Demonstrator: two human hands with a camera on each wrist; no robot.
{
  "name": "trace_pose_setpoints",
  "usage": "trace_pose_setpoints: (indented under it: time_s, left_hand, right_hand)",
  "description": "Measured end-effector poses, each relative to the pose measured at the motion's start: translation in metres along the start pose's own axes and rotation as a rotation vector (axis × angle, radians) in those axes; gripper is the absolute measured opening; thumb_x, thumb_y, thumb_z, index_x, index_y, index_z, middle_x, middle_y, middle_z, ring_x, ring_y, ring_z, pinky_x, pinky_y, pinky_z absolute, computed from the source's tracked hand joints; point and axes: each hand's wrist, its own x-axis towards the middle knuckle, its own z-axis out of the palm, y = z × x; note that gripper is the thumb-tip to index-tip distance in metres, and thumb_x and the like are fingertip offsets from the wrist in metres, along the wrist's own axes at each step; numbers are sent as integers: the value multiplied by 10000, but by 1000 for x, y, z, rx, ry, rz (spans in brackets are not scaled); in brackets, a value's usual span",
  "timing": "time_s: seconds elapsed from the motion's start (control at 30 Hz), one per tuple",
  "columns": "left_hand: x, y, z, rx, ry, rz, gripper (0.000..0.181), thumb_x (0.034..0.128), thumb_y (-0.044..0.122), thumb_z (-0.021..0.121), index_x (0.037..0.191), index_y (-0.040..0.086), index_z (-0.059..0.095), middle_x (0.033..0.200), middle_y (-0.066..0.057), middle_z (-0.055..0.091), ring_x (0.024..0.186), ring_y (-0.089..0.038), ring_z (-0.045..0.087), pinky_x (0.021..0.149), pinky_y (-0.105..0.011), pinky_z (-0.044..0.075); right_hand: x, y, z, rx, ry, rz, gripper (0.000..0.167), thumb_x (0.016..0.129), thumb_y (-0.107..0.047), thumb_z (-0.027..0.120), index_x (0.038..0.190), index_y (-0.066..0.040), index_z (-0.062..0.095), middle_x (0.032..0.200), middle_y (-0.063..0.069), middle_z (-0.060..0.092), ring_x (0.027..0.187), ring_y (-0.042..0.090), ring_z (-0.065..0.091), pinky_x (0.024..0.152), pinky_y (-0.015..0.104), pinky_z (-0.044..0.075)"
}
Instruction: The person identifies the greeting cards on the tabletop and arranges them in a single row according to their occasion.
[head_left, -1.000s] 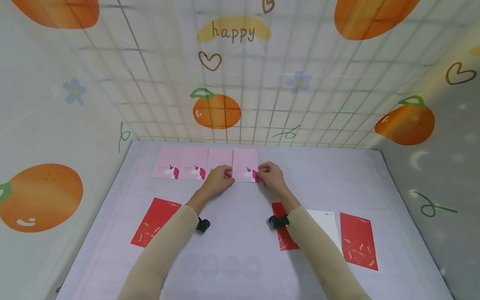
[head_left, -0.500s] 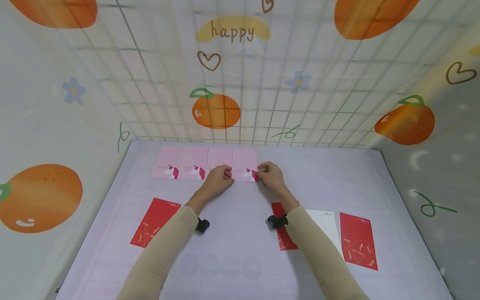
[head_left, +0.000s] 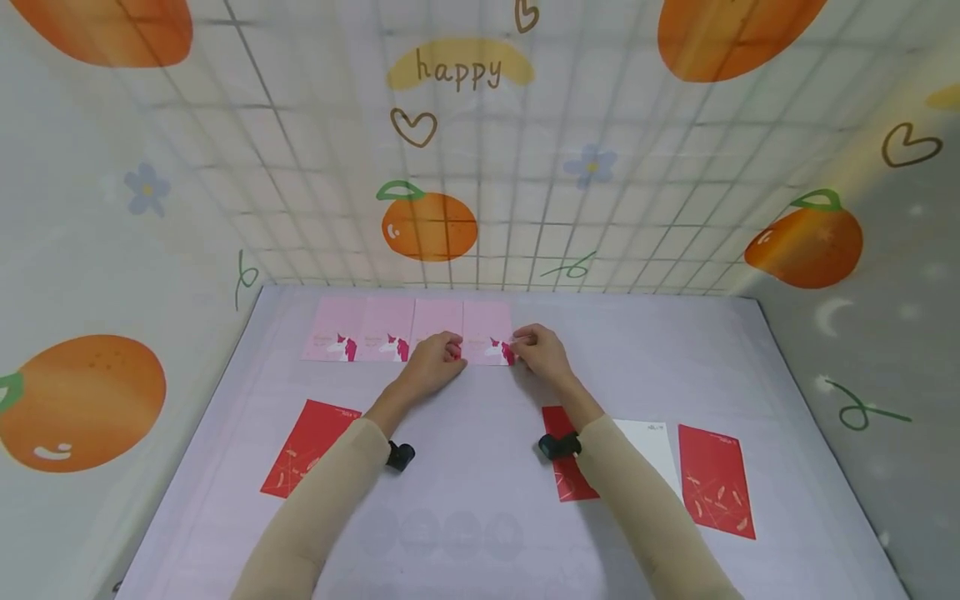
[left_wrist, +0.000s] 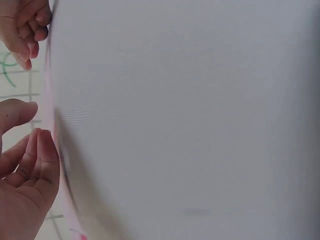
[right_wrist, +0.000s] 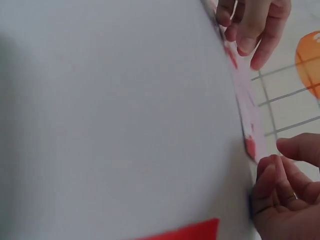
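Note:
Several pink cards, each with a white and magenta unicorn, lie side by side along the table's far edge. My left hand (head_left: 431,364) covers the lower part of the third pink card (head_left: 438,315) from the left. Its fingertips reach the seam with the rightmost pink card (head_left: 483,321). At that card's right edge, my right hand (head_left: 545,354) touches the lower corner with its fingertips. In the wrist views, the thumb of the left hand (left_wrist: 30,175) and that of the right hand (right_wrist: 287,192) stand apart from the fingers, which are loosely bent.
A red envelope (head_left: 307,446) lies front left, partly under my left forearm. Another red envelope (head_left: 573,483) and a white one (head_left: 652,450) are partly hidden by my right forearm. A third red envelope (head_left: 717,483) lies further right. Printed cloth (head_left: 510,242) hangs behind the table.
The head view has shifted slightly. Both hands keep practically the same place at the rightmost pink card, and the cards and envelopes stay where they were.

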Motion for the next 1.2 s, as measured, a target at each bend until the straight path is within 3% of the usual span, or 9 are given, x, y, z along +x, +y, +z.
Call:
trace_pose_setpoints:
  time_s: [0.27, 0.47, 0.8, 1.0, 1.2]
  left_hand:
    - [-23, 20, -8, -22, -15, -16, 415, 911, 157, 743, 1284, 23, 618, 1026, -34, 645, 921, -177, 632, 811, -320, 564]
    - [-47, 39, -16, -57, -17, 13, 407, 915, 182, 741, 1283, 58, 621, 1104, -84, 661, 956, -161, 630, 803, -314, 563]
    - [-84, 60, -25, -89, -4, 52, 401, 916, 217, 745, 1281, 99, 628, 1097, -50, 670, 954, -135, 659, 793, -307, 571]
    - [-104, 61, -22, -102, 13, 49, 395, 904, 203, 759, 1272, 134, 633, 1094, -4, 661, 961, -129, 655, 773, -290, 573]
    - [-122, 60, -18, -129, 16, 52, 381, 909, 213, 755, 1264, 157, 629, 1104, 1, 657, 960, -100, 650, 782, -269, 569]
  right_hand:
    - [-28, -11, -16, 37, -16, -104, 308, 945, -180, 669, 1220, -46, 630, 982, 97, 660, 876, 356, 637, 662, 321, 540]
    - [-55, -21, -27, 53, -23, -195, 319, 937, -185, 680, 1220, -46, 631, 973, 92, 655, 873, 439, 622, 643, 306, 529]
    - [-101, -28, -43, 17, 2, -267, 257, 941, -214, 695, 1186, -153, 644, 993, 39, 660, 863, 297, 636, 696, 350, 553]
    - [-118, -24, -48, 17, 0, -320, 239, 945, -196, 703, 1174, -152, 646, 981, 24, 660, 863, 214, 634, 768, 329, 544]
    - [-134, -21, -52, 54, -8, -318, 221, 949, -199, 698, 1163, -187, 644, 981, 8, 659, 876, 217, 635, 764, 314, 543]
